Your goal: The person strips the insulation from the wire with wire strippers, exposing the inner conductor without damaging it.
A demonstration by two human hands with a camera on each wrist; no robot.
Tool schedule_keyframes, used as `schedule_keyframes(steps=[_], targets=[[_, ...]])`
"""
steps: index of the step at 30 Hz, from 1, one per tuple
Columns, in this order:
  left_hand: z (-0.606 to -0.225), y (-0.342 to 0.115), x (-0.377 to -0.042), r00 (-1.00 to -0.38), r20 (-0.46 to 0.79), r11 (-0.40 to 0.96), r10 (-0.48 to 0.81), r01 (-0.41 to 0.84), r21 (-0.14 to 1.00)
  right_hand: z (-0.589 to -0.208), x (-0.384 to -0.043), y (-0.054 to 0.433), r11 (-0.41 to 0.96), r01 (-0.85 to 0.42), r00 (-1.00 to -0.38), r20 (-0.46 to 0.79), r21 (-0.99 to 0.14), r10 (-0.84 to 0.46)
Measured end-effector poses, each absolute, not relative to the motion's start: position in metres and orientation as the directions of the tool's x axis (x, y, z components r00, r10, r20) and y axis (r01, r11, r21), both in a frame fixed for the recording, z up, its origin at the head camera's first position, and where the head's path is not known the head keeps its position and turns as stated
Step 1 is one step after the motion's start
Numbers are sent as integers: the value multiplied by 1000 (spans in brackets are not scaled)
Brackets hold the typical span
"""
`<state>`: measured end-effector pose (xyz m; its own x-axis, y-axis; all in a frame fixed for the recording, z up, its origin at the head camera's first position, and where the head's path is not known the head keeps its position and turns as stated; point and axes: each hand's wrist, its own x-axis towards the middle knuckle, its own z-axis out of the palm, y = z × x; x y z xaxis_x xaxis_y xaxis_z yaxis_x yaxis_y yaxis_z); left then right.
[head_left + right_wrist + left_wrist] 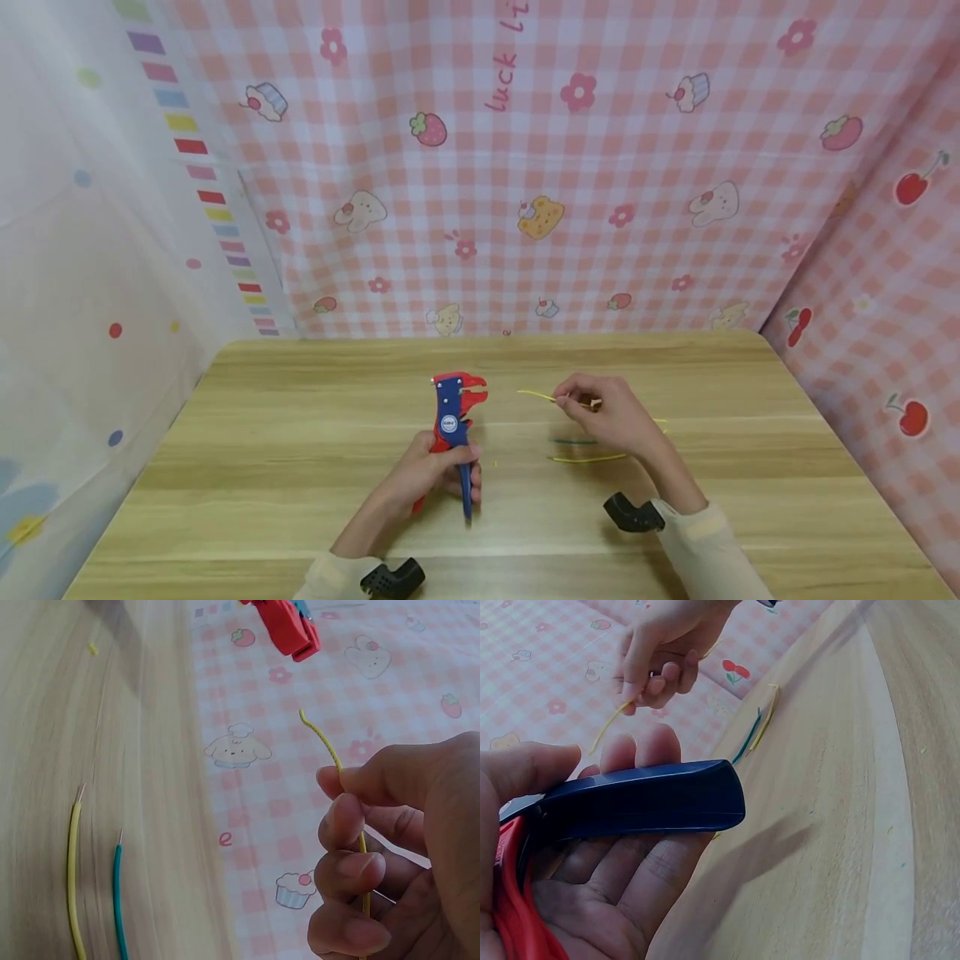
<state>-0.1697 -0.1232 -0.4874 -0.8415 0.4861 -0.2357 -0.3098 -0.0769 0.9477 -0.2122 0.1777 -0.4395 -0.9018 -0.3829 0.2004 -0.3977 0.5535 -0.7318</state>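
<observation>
In the head view my left hand (pixel 427 471) grips the handles of a red and blue wire stripper (pixel 451 404), its head pointing up and its jaws facing right. The thumb lies across the blue handle, and the left wrist view shows the fingers curled behind it. To the right, my right hand (pixel 613 412) pinches a thin yellow wire (pixel 534 394) between thumb and forefinger. The wire's slightly bent free end (pixel 319 735) points toward the stripper's jaws, with a gap between them. Its other part runs through the right palm, partly hidden by the fingers.
On the wooden table (pixel 300 433) below my right hand lie another yellow wire (pixel 73 877) and a green wire (pixel 118 900), both with bare copper ends. A tiny yellow scrap (pixel 92 649) lies near the stripper. Patterned cloth (pixel 480 167) hangs behind the table and at its sides.
</observation>
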Motion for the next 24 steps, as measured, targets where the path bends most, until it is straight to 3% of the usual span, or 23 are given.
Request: schedule_keyframes(steps=[24], targets=[[-486, -118, -165, -820, -216, -77, 530, -300, 951, -427, -203, 171, 488, -385, -902, 206, -783, -380]])
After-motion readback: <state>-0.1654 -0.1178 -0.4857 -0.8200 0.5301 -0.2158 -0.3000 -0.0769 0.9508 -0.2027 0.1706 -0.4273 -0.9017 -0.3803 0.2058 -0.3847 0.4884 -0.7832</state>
